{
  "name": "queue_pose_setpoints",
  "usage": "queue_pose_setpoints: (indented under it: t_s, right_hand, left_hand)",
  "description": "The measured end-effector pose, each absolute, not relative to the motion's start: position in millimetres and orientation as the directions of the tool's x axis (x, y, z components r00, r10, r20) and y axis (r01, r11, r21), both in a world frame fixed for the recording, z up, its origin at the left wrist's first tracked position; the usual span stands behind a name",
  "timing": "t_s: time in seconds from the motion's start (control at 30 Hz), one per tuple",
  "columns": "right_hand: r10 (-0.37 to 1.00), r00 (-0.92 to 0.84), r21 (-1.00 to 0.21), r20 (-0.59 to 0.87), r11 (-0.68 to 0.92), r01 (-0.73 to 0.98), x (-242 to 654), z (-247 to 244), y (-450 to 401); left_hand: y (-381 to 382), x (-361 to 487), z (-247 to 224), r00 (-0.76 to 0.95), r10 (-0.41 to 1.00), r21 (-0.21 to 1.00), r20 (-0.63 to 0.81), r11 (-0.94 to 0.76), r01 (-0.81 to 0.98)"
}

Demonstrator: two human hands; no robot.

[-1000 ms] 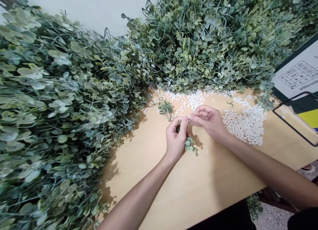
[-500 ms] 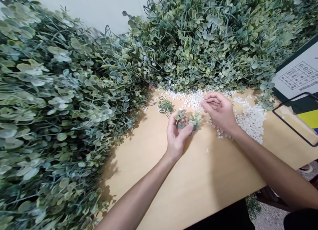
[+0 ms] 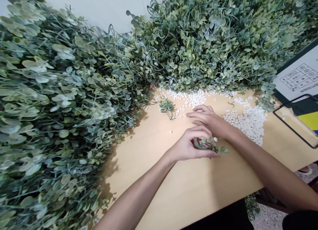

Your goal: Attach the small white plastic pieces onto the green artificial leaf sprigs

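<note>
My left hand is curled around a small artificial leaf sprig, whose green leaves stick out between thumb and fingers, low over the table. A tiny white piece shows beside the leaves; I cannot tell whether it is fixed to them. Just beyond, my right hand reaches leftward over the table with fingers stretched and apart, near the scattered small white pieces. Nothing shows in it, though its palm is hidden. Another green sprig lies on the table to the left of my right hand.
Piles of artificial greenery line the left side and back of the wooden table. A heap of white pieces lies to the right. Beyond it stand a black wire frame and a box with a printed label.
My left hand has moved right and nearer to me with its sprig, turning over. My right hand has come left and down, its fingers straightening. The loose sprig stays on the table.
</note>
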State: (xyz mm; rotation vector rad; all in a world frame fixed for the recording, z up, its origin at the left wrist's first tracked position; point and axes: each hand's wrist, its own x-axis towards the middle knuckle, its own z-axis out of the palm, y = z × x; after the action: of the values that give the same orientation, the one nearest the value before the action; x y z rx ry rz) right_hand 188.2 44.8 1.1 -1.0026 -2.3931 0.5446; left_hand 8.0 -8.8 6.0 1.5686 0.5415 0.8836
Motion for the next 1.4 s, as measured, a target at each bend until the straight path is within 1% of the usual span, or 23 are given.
queue_pose_setpoints:
  t_s: [0.07, 0.13, 0.17, 0.2, 0.27, 0.4, 0.47, 0.5, 0.53, 0.6, 0.63, 0.7, 0.77, 0.83, 1.0, 1.13, 1.27, 1.4]
  right_hand:
    - [0.727, -0.627, -0.508, 0.28, 0.666, 0.546, 186.9, 2.3, 44.2]
    - [0.719, -0.626, -0.494, 0.301, 0.679, 0.543, 184.9, 1.3, 44.0]
    - [0.713, -0.625, -0.486, 0.318, 0.688, 0.539, 184.1, 0.3, 44.0]
    - [0.706, -0.624, -0.479, 0.335, 0.698, 0.533, 183.4, -0.9, 44.0]
    - [0.688, -0.629, -0.479, 0.362, 0.716, 0.507, 183.1, -3.3, 44.5]
    - [0.678, -0.615, -0.528, 0.403, 0.721, 0.449, 184.4, -5.9, 47.3]
    - [0.733, -0.509, -0.598, 0.451, 0.672, 0.437, 185.0, -5.0, 49.3]
    - [0.771, -0.427, -0.657, 0.472, 0.631, 0.413, 185.3, -3.6, 50.1]
    - [0.812, -0.335, -0.729, 0.477, 0.579, 0.365, 185.6, -1.4, 50.7]
    - [0.887, -0.178, -0.867, 0.426, 0.456, 0.2, 186.6, 4.9, 51.2]
    - [0.917, -0.135, -0.914, 0.376, 0.391, 0.105, 187.3, 8.8, 51.1]
    - [0.957, -0.114, -0.964, 0.266, 0.262, -0.049, 188.7, 16.8, 50.5]
    - [0.972, -0.13, -0.975, 0.193, 0.175, -0.14, 190.1, 23.4, 49.7]
    - [0.975, -0.155, -0.974, 0.157, 0.127, -0.188, 191.1, 27.0, 49.3]
    - [0.972, -0.179, -0.96, 0.153, 0.103, -0.26, 193.6, 25.9, 50.9]
    - [0.971, -0.197, -0.93, 0.137, 0.058, -0.363, 194.9, 27.0, 50.8]
    - [0.968, -0.22, -0.911, 0.124, 0.023, -0.412, 194.1, 33.1, 47.6]
    - [0.958, -0.26, -0.915, 0.124, 0.009, -0.403, 194.3, 36.4, 46.0]
  left_hand:
    - [-9.5, 5.6, 8.3, 0.694, 0.715, 0.99, 0.09, 0.008, -0.137]
    - [-10.1, 3.1, 10.4, 0.767, 0.64, 0.969, -0.055, 0.22, -0.114]
    - [-10.4, 2.1, 11.2, 0.786, 0.609, 0.949, -0.107, 0.298, -0.102]
    - [-10.5, 1.5, 12.0, 0.794, 0.591, 0.932, -0.142, 0.351, -0.095]
    - [-10.5, 1.0, 13.0, 0.782, 0.601, 0.915, -0.165, 0.389, -0.105]
    - [-9.7, 2.7, 11.1, 0.708, 0.684, 0.9, -0.173, 0.403, -0.17]
    - [-8.8, 4.4, 7.2, 0.645, 0.742, 0.9, -0.183, 0.39, -0.194]
    - [-8.2, 5.4, 4.8, 0.6, 0.78, 0.902, -0.176, 0.373, -0.22]
    - [-7.5, 6.6, 2.5, 0.547, 0.822, 0.899, -0.16, 0.349, -0.262]
    - [-6.1, 9.4, -1.0, 0.42, 0.899, 0.875, -0.12, 0.296, -0.384]
    - [-5.4, 10.9, -1.8, 0.355, 0.928, 0.86, -0.11, 0.268, -0.435]
    - [-4.2, 13.5, -1.5, 0.261, 0.959, 0.834, -0.107, 0.23, -0.502]
    - [-3.4, 15.4, 0.5, 0.211, 0.972, 0.821, -0.102, 0.202, -0.534]
    - [-2.9, 16.6, 2.5, 0.183, 0.978, 0.822, -0.095, 0.181, -0.541]
    - [-2.1, 18.7, 1.5, 0.105, 0.988, 0.857, -0.115, 0.152, -0.492]
    - [-2.7, 21.1, -2.2, 0.051, 0.99, 0.86, -0.131, 0.138, -0.492]
    - [-3.4, 22.1, -2.9, 0.043, 0.991, 0.873, -0.129, 0.134, -0.468]
    - [-2.8, 21.3, -4.4, 0.086, 0.991, 0.891, -0.103, 0.13, -0.434]
